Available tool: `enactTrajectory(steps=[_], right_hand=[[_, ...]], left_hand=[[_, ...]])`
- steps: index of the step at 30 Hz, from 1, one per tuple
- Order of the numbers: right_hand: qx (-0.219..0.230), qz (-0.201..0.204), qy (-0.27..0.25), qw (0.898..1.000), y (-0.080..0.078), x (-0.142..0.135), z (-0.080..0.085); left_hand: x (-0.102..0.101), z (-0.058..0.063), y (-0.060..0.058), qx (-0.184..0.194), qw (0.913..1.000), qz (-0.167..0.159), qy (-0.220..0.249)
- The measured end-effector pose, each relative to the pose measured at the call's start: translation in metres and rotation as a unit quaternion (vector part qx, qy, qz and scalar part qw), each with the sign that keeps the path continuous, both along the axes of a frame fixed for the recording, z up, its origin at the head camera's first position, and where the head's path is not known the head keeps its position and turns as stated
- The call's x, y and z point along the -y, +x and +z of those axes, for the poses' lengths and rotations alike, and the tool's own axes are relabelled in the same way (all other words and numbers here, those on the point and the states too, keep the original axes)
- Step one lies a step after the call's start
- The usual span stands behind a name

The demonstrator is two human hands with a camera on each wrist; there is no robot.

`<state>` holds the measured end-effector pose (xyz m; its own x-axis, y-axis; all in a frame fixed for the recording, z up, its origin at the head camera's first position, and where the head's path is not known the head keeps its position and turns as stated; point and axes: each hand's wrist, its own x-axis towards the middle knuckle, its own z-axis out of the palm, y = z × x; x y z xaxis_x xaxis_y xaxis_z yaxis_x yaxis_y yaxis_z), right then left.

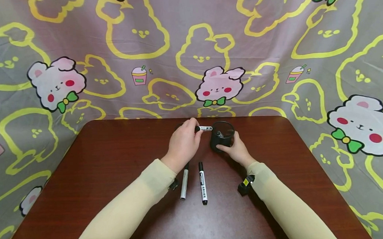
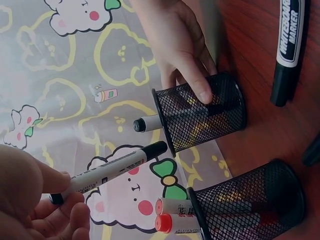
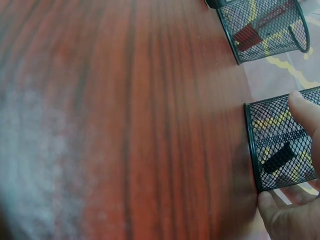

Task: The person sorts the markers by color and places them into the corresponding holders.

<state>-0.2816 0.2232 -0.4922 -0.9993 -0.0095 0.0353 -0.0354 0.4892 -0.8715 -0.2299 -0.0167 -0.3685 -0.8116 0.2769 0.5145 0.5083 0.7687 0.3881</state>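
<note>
My left hand (image 1: 183,142) pinches a white whiteboard marker (image 2: 112,170) by one black end. The marker's other black end points at the rim of a black mesh pen cup (image 2: 200,112), outside it in the left wrist view. My right hand (image 1: 237,151) grips that cup round its side, thumb on the near face. One marker with a black end (image 2: 145,123) stands inside this cup. To its left is a second mesh cup (image 2: 250,205) holding red-ended markers (image 2: 172,223); in the head view my left hand mostly hides it.
Two black-capped white markers lie on the brown wooden table (image 1: 93,176): one marker (image 1: 203,184) in the middle, another marker (image 1: 184,184) left of it, partly behind my left wrist. A patterned cloth (image 1: 161,63) hangs behind the table.
</note>
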Motion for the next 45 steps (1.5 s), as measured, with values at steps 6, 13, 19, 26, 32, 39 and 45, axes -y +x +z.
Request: enactTrajectory(steps=[6,13,19,26,32,39,45], right_hand=[[-0.004,0.001,0.000,1.000,0.000,-0.001,-0.001],[-0.008,0.004,-0.003,1.000,-0.001,-0.001,-0.002],[-0.008,0.004,-0.002,1.000,-0.001,0.000,-0.002],[-0.005,0.004,-0.002,1.000,0.000,-0.001,-0.001],[-0.005,0.002,0.000,1.000,0.000,-0.001,0.000],[-0.004,0.000,-0.001,1.000,-0.001,-0.001,0.001],[-0.005,0.002,0.003,1.000,-0.001,-0.001,0.001]], left_hand=[[-0.005,0.002,-0.005,0.002,0.9999,-0.003,-0.013],[-0.011,0.001,-0.012,-0.005,0.9995,-0.006,-0.030],[-0.014,0.001,-0.016,-0.006,0.9993,-0.005,-0.038],[-0.019,-0.001,-0.019,-0.001,0.9991,-0.005,-0.043],[-0.025,-0.006,-0.021,0.008,0.9990,-0.007,-0.043],[-0.032,-0.011,-0.022,0.023,0.9987,-0.010,-0.044],[-0.037,-0.015,-0.024,0.032,0.9985,-0.009,-0.044]])
